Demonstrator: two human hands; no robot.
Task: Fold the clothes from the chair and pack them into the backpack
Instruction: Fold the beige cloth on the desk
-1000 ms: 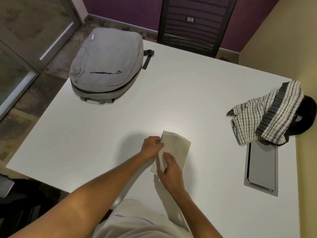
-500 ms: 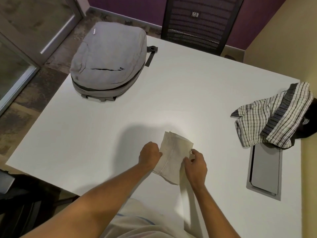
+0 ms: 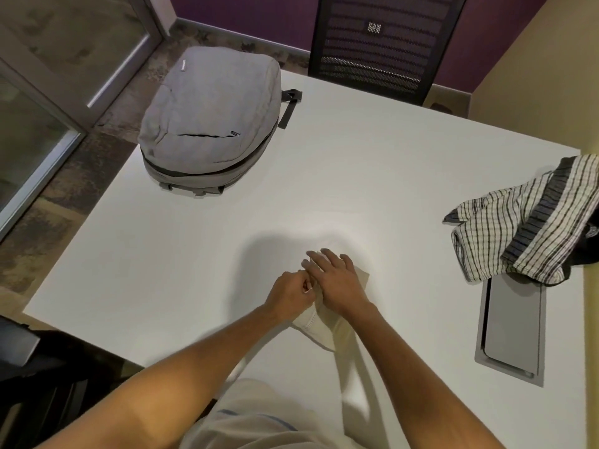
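A small folded beige cloth (image 3: 319,332) lies on the white table (image 3: 194,254) near its front edge. My left hand (image 3: 290,294) is closed on the cloth's left edge. My right hand (image 3: 337,281) lies flat on top of the cloth with fingers spread, covering most of it. A grey backpack (image 3: 210,121) lies zipped shut at the table's far left corner. A checked black-and-white garment (image 3: 518,222) sits crumpled at the right edge, over a dark item (image 3: 588,247). A black mesh chair (image 3: 385,43) stands behind the table.
A grey cable hatch (image 3: 510,325) is set into the table at the right, below the checked garment. A glass door and patterned carpet are to the left. A yellow wall borders the table's right side. A dark chair part (image 3: 19,351) shows at lower left.
My right hand moved from the cloth's right edge up onto its top and now presses it flat. The left hand stayed at the left edge. The cloth looks narrower.
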